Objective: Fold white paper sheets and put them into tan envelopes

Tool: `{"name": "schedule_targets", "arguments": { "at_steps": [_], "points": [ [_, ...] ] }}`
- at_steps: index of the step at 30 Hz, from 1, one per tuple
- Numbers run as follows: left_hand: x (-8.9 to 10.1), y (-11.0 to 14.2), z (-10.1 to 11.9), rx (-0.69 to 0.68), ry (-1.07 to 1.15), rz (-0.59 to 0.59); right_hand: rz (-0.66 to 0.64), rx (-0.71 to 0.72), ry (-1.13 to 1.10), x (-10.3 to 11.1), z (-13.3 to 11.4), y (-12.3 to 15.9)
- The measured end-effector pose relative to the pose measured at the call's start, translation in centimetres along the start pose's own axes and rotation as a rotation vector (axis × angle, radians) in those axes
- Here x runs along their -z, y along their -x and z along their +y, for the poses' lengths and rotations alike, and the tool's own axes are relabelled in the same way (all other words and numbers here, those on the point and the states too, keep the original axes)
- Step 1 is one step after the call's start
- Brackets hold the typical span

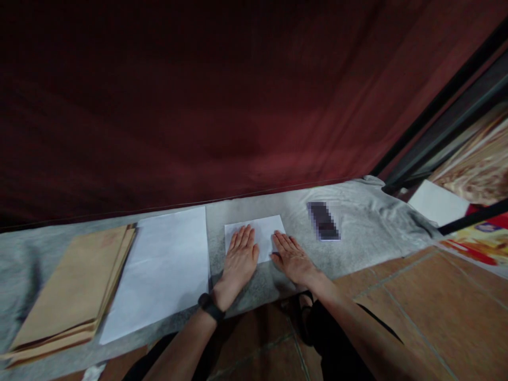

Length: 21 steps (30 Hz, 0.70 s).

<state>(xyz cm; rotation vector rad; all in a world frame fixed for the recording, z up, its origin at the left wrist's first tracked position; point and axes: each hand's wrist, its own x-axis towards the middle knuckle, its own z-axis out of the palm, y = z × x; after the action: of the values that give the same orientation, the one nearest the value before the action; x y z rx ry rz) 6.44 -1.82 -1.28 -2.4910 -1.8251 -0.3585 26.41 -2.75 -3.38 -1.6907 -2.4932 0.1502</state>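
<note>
**Both palms flat on a small white sheet**

A small white sheet [257,233] lies on the grey cloth [357,222] that covers the low surface, and everything else is placed from it. Its long axis runs side to side, roughly along the cloth's front edge, with its far edge tipped slightly upward to the right.

The left hand [241,257] rests on the near-left part of the sheet, palm down, fingers straight and close together, pointing away from the person toward the dark red curtain [198,106]. It grips nothing. A black wristband [210,307] sits on that wrist.

The right hand [292,257] lies at the sheet's right edge, also flat and spread, fingers angled up and to the left; it clasps nothing either.

Just left of the sheet lies a larger white sheet [162,270], and beyond that a stack of brown envelopes [75,286]. To the right of the small sheet, apart from it, is a dark blurred object [323,220] on the cloth.
</note>
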Motion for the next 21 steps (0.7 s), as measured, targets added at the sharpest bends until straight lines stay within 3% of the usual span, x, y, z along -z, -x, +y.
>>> {"name": "schedule_targets", "arguments": {
  "at_steps": [6, 12, 16, 21],
  "points": [
    [-2.4, -2.0, 0.2, 0.038, 0.026, -0.056, 0.010, 0.007, 0.019, 0.0, 0.0, 0.0],
    [-2.8, -2.5, -1.4, 0.117, -0.004, -0.038, -0.025, 0.008, -0.035, 1.4, 0.3, -1.0],
    [-2.6, -2.4, -1.6, 0.099, 0.001, 0.005, 0.009, -0.013, -0.126, 2.4, -1.1, -2.9],
    [-2.5, -2.3, -1.7, 0.067, -0.013, -0.026, 0.070, 0.060, -0.195, 1.4, -3.7, -5.5]
  ]
}}
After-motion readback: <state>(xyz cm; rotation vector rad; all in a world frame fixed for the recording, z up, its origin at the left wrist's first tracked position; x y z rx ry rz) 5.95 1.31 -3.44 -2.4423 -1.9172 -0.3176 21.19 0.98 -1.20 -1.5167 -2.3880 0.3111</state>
